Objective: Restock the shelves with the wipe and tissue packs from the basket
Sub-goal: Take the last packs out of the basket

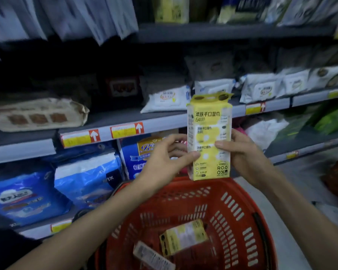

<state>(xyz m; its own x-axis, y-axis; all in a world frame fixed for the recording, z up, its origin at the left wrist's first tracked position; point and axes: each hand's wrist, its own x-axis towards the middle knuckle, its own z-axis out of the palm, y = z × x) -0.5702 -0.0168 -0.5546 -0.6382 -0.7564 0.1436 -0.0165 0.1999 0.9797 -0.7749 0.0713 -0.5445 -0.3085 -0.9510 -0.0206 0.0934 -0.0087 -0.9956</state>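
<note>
A tall yellow and white wipe pack [210,123] stands upright in the air above the red basket [242,207]. My left hand [164,158] grips its left edge and my right hand [240,151] grips its right edge. The pack is level with the front lip of the middle shelf [164,123]. Inside the basket lie a second yellow pack [183,236] and a small white pack with a barcode [152,258].
White wipe packs [168,100] lie along the middle shelf, with a brown flat pack [35,114] at its left. Blue bulk packs [86,176] fill the shelf below. More packs sit on the top shelf [232,30]. Bare floor shows to the basket's right.
</note>
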